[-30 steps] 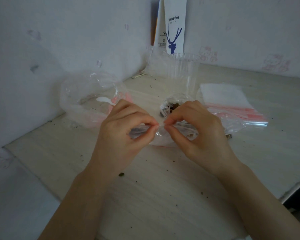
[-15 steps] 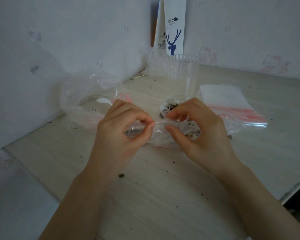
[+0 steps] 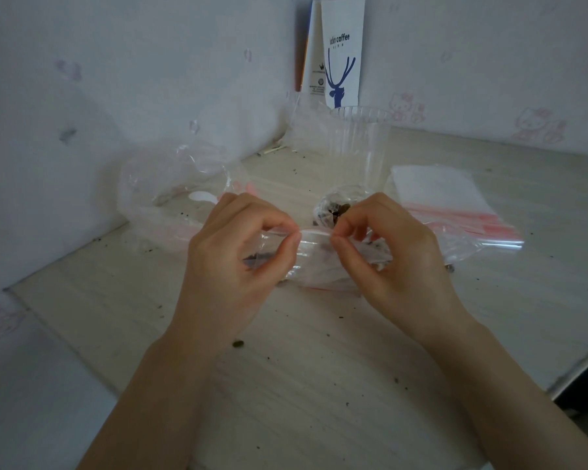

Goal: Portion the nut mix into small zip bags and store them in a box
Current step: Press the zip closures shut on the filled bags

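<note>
so I've got both hands up over the table (image 3: 319, 385), left hand (image 3: 231, 262) and right hand (image 3: 398, 262) each pinching the top edge of the zip bag (image 3: 314, 256)

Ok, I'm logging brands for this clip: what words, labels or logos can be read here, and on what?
"luckin coffee": on the white paper bag in the corner, above a blue deer-head logo.
Tiny line beneath it: too small to read.
Print on the bag's side panel: too blurred to read.
Small zip bag, clear cup: no text visible.
</note>
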